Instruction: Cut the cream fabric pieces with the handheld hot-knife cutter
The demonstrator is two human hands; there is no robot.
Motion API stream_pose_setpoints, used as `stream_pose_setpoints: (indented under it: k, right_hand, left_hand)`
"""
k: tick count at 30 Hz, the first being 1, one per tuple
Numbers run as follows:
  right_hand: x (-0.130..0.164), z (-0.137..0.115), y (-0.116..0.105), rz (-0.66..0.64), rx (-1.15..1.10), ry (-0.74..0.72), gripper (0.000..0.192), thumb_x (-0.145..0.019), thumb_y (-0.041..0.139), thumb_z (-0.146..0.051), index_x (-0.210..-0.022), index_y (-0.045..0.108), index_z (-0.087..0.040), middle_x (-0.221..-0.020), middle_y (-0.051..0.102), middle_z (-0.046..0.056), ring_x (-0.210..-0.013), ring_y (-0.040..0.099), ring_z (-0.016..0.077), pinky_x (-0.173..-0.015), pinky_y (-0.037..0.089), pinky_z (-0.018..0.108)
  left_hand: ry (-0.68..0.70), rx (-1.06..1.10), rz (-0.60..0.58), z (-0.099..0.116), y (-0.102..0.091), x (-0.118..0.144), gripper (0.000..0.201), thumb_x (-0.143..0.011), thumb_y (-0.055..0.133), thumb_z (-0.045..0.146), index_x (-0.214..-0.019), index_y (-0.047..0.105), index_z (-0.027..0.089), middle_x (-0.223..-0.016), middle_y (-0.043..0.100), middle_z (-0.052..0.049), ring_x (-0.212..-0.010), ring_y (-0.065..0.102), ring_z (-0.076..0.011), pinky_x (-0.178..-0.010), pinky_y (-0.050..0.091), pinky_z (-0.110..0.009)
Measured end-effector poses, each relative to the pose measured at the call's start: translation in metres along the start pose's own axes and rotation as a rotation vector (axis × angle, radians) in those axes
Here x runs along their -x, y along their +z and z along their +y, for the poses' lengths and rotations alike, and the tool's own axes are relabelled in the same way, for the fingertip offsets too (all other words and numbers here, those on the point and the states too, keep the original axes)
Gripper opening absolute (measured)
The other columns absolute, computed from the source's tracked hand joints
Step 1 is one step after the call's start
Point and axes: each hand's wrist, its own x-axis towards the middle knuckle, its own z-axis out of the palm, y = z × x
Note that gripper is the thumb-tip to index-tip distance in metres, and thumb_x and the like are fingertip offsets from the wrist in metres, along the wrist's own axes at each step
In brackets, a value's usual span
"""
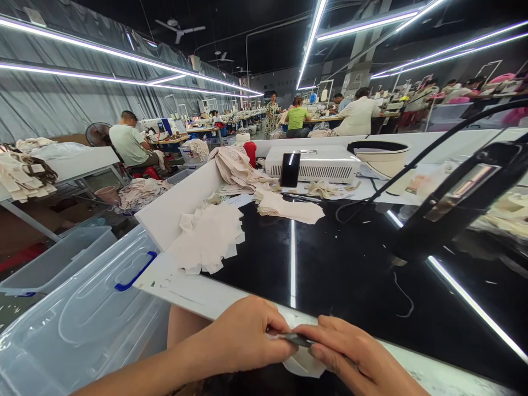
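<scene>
At the table's near edge, my left hand [251, 333] is closed, thumb and forefinger pinching a small cream fabric piece [305, 366]. The fabric hangs below and between both hands. My right hand [346, 349] is closed round a slim dark metal tool [300, 339], whose pointed end reaches to the left fingertips. Whether it is snips or tweezers I cannot make out, as the fingers hide most of it. Ahead to the left, a fanned stack of cream fabric pieces [210, 234] lies on the table corner, with another small stack [289, 207] behind it.
A black glossy tabletop [330, 264] carries a dark upright device [457, 203] with a cable at right. Farther back are a phone [290, 169], a white vented box [322, 162] and a cream bin [381, 159]. Clear plastic boxes [94, 308] stand left. Several people sit at sewing tables beyond.
</scene>
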Motion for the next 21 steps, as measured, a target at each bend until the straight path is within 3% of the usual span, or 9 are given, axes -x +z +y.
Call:
stream_pose_setpoints:
  k: [15,21]
  right_hand:
    - [0.003,0.0061,0.0015,0.023,0.02,-0.002,0.047,-0.112,0.045,-0.061,-0.125,0.081,-0.035,-0.086,0.072,0.003,-0.082,0.071,0.0197,-0.077,0.054,0.028]
    - [0.0,-0.0003,0.0033,0.015,-0.031,0.005,0.04,-0.112,0.048,-0.057,-0.123,0.079,-0.034,-0.103,0.079,0.004,-0.096,0.074,0.0224,-0.088,0.056,0.031]
  left_hand:
    - [-0.05,-0.027,-0.01,0.0013,0.0017,0.0003,0.038,-0.081,0.068,0.02,-0.056,0.039,0.019,-0.058,0.037,0.006,-0.061,0.037,-0.0112,-0.056,0.025,-0.03]
    - [-0.077,-0.014,-0.032,-0.0021,0.0014,-0.0008,0.037,-0.081,0.07,0.026,-0.058,0.042,0.019,-0.061,0.038,0.005,-0.063,0.038,-0.012,-0.058,0.026,-0.029]
